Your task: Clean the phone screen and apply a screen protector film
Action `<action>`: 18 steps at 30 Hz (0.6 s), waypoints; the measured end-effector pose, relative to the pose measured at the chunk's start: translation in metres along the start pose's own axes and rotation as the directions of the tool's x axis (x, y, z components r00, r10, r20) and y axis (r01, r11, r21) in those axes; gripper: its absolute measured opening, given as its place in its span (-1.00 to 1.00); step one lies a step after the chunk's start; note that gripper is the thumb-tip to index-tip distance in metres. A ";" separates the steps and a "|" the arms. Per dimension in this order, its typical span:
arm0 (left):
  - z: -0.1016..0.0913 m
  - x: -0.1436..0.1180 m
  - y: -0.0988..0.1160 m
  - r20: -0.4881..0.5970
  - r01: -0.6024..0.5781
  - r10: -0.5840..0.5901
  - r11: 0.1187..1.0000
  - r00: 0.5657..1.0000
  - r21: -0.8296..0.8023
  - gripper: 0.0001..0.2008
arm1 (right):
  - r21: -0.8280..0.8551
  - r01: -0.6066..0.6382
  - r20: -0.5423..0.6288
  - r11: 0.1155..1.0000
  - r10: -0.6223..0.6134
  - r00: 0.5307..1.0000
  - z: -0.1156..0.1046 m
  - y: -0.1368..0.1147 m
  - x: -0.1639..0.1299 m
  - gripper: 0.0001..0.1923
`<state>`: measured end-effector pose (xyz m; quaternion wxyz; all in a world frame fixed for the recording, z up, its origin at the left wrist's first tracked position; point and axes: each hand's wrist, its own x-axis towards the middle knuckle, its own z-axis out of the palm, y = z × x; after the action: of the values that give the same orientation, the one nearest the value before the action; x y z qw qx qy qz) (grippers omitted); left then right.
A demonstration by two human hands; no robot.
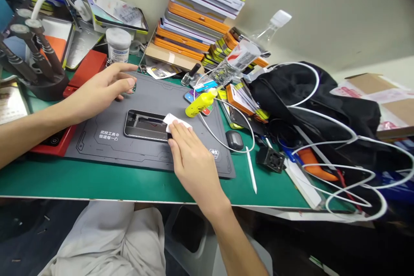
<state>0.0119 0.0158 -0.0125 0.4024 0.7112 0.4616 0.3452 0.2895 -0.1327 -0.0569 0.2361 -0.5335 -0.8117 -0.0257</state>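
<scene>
A smartphone (145, 125) with a black rim lies on the dark grey work mat (155, 155), its dark glass reflecting light. My right hand (194, 155) presses a folded white wipe (176, 121) against the phone's right end, fingers stretched together over it. That end of the phone is hidden by the hand. My left hand (111, 84) hovers over the mat's upper left, fingers apart and loosely bent. By its fingertips shows a small greenish piece (133, 88), too small to name. Just right of the wipe is a yellow dropper bottle (201, 102), tilted.
A red device (86, 69) and a screwdriver holder (45, 82) stand left. Stacked phone-case boxes (194, 17), a white-lidded jar (118, 45) and a clear plastic bottle (239, 58) line the back. Right lie an earbud case (234, 140), white stylus (251, 170), small fan (271, 159) and looped white cable (352, 138).
</scene>
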 end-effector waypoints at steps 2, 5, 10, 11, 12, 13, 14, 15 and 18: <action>0.000 -0.004 0.003 0.007 -0.048 0.047 0.997 0.999 0.052 -0.24 | 0.026 -0.031 0.009 0.999 0.030 0.999 0.003 0.007 0.008 -0.46; -0.001 -0.010 0.004 0.061 -0.150 0.141 0.974 0.988 0.169 -0.25 | 0.026 -0.006 -0.052 1.000 0.007 0.999 0.003 0.010 0.005 -0.57; 0.001 -0.012 -0.005 0.131 -0.278 0.247 0.893 0.960 0.353 -0.19 | -0.002 0.136 -0.179 0.991 -0.134 0.975 -0.013 0.015 -0.022 -0.62; 0.001 -0.011 -0.006 0.144 -0.313 0.279 0.871 0.949 0.379 -0.19 | 0.010 0.146 -0.187 0.989 -0.141 0.972 -0.019 0.021 -0.023 -0.61; 0.002 -0.010 -0.007 0.165 -0.354 0.313 0.844 0.935 0.402 -0.20 | 0.016 0.136 -0.203 0.991 -0.130 0.971 -0.024 0.028 -0.022 -0.61; 0.002 -0.010 -0.008 0.190 -0.394 0.345 0.815 0.919 0.425 -0.22 | 0.011 0.107 -0.232 0.994 -0.101 0.967 -0.029 0.036 -0.019 -0.63; 0.002 -0.010 -0.008 0.215 -0.430 0.373 0.786 0.903 0.444 -0.24 | -0.001 0.064 -0.273 0.998 -0.061 0.960 -0.034 0.045 -0.015 -0.66; 0.002 -0.010 -0.008 0.239 -0.459 0.392 0.761 0.888 0.458 -0.27 | -0.021 0.017 -0.313 1.000 -0.023 0.950 -0.039 0.054 -0.010 -0.67; 0.002 -0.011 -0.007 0.274 -0.512 0.432 0.725 0.859 0.461 -0.34 | -0.114 -0.084 -0.330 0.990 0.042 0.943 -0.046 0.075 0.001 -0.64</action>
<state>0.0077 0.0071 -0.0211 0.1270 0.9100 0.3093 0.2452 0.3713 -0.1131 -0.0308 0.3337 -0.5614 -0.7408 -0.1573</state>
